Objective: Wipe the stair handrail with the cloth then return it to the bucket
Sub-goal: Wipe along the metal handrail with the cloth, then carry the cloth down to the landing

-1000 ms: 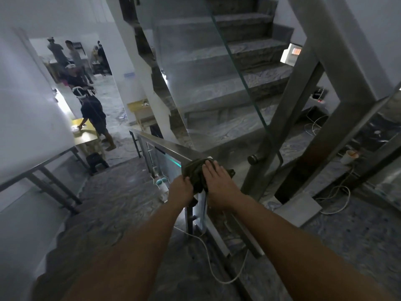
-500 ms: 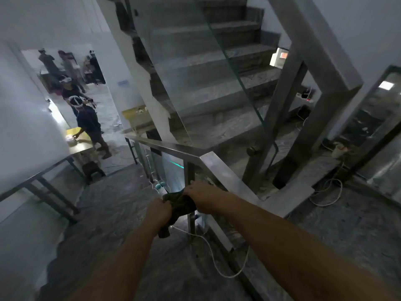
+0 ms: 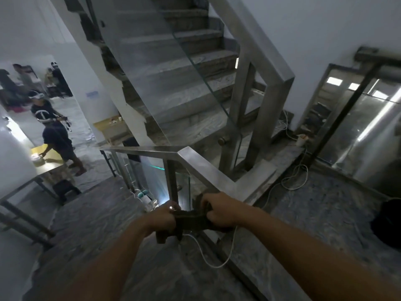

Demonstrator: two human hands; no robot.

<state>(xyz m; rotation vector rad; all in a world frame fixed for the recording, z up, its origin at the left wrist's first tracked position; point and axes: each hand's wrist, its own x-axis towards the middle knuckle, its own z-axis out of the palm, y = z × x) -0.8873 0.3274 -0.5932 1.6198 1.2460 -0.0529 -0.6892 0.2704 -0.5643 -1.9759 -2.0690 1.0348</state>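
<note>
Hands: the left hand [image 3: 163, 218] and the right hand [image 3: 219, 211] are both clenched on the dark cloth [image 3: 191, 220], stretching it between them.
Cloth: a second ago it was pressed on the corner of the handrail [image 3: 204, 166]; now it has slid down the sloping rail toward the person and sits bunched between the fists.
Meaning: the corner and upper slope look wiped, so the stroke seems near its end, with the return next.
Bucket: a dark round shape [image 3: 388, 222] at the right edge may be it; I cannot tell.
Beyond: stairs [image 3: 184, 88] rise behind the glass.
</note>
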